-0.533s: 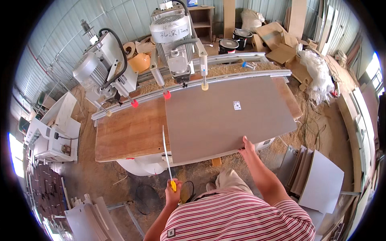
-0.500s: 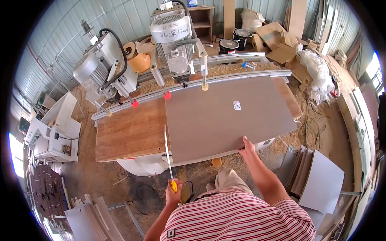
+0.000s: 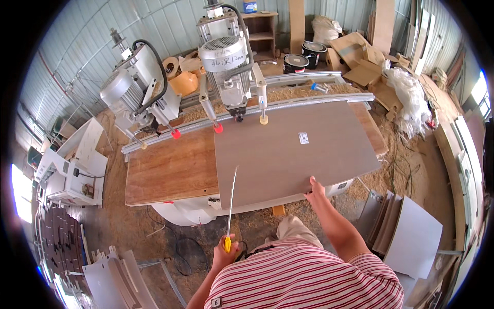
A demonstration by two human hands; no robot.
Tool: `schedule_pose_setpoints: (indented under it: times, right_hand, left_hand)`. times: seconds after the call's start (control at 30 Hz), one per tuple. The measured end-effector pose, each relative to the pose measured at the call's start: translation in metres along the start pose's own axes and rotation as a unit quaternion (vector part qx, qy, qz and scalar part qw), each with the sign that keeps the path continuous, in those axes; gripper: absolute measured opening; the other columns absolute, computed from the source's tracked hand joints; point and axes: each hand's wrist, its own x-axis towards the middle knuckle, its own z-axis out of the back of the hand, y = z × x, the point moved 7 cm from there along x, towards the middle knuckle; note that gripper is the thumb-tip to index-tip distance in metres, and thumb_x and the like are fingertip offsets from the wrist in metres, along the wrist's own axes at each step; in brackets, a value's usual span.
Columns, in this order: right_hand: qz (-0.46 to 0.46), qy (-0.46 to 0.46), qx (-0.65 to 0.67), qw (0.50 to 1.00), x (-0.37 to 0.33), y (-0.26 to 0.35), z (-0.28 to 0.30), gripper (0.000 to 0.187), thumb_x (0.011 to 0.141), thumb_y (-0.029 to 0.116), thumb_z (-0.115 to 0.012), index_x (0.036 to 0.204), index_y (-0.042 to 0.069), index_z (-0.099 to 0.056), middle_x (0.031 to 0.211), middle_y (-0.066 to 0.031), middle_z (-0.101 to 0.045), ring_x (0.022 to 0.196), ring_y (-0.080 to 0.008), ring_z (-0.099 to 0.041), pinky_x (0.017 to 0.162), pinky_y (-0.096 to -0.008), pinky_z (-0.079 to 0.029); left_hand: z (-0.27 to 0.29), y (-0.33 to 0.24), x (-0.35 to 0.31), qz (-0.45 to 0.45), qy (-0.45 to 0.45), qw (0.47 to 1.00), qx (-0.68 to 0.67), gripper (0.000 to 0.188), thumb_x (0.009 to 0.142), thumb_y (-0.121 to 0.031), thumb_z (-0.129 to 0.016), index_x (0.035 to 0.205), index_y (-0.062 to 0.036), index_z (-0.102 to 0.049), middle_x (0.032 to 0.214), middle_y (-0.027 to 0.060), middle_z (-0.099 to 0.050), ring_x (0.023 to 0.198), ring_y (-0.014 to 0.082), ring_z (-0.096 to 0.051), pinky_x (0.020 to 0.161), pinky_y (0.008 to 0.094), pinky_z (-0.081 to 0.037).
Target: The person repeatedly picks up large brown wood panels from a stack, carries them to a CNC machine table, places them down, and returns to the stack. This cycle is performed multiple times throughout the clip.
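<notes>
My left hand is closed around the yellow case of a tape measure close to my body. Its thin metal blade sticks out away from me, the far end over the left part of a grey-brown panel. The panel lies on a wooden machine table and bears a small white label. At the panel's near edge, right of the middle, rests my right hand, thumb on top; its other fingers are mostly hidden under the edge.
Two drilling heads, one central and one at the left, stand behind the table with red-tipped rods. Grey panels lean at the right, more boards at the lower left. Sawdust and cables lie on the floor.
The tape measure has swung right, so its blade now crosses the panel rather than running along its left edge. My right hand keeps its place on the panel's edge.
</notes>
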Motion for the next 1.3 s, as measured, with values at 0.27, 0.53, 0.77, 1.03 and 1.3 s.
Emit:
schedule_pose_setpoints:
  times: [0.27,0.53,0.77,1.03,1.3]
  right_hand:
    - [-0.016,0.058,-0.091,0.994,-0.007,0.004,0.014,0.025,0.087,0.028,-0.073,0.102,0.014,-0.058,0.107,-0.0037,-0.056,0.097,-0.0205,-0.054,0.088,-0.0460,-0.047]
    - [-0.034,0.092,-0.103,0.990,0.020,0.041,0.045,0.026,0.086,0.032,-0.073,0.099,0.016,-0.058,0.093,-0.0001,-0.059,0.089,-0.0170,-0.056,0.081,-0.0361,-0.048]
    - [0.017,0.072,-0.063,0.995,0.085,0.142,0.101,0.027,0.085,0.035,-0.074,0.098,0.017,-0.059,0.093,0.0011,-0.059,0.090,-0.0157,-0.056,0.079,-0.0320,-0.047]
    - [0.019,0.050,-0.065,0.996,0.071,0.178,0.098,0.025,0.085,0.036,-0.075,0.096,0.019,-0.059,0.087,0.0024,-0.057,0.081,-0.0146,-0.053,0.075,-0.0330,-0.046]
    - [0.000,0.026,-0.081,0.996,0.074,0.169,0.096,0.025,0.084,0.035,-0.075,0.096,0.019,-0.060,0.089,0.0031,-0.056,0.082,-0.0146,-0.052,0.074,-0.0337,-0.045]
  left_hand:
    - [-0.008,-0.020,-0.012,0.033,-0.035,0.999,-0.010,0.027,0.090,-0.012,-0.064,0.114,-0.0031,-0.058,0.075,0.0038,-0.062,0.068,0.0089,-0.059,0.065,0.0245,-0.048]
    - [-0.027,-0.023,-0.027,0.102,-0.052,0.993,-0.029,0.026,0.090,-0.012,-0.065,0.114,-0.0074,-0.059,0.074,0.0017,-0.061,0.065,0.0076,-0.056,0.061,0.0234,-0.046]
    - [-0.039,-0.042,-0.042,0.161,0.017,0.974,-0.160,0.021,0.093,-0.009,-0.061,0.114,-0.0068,-0.060,0.073,-0.0023,-0.057,0.061,0.0057,-0.050,0.053,0.0216,-0.039]
    - [-0.030,-0.027,-0.061,0.182,-0.041,0.934,-0.304,0.024,0.093,-0.006,-0.059,0.117,-0.0050,-0.058,0.072,-0.0026,-0.053,0.057,0.0056,-0.047,0.049,0.0215,-0.038]
    - [-0.072,-0.085,-0.057,0.179,0.090,0.968,-0.150,0.026,0.093,-0.009,-0.061,0.118,-0.0028,-0.057,0.073,-0.0001,-0.054,0.059,0.0069,-0.045,0.054,0.0218,-0.038]
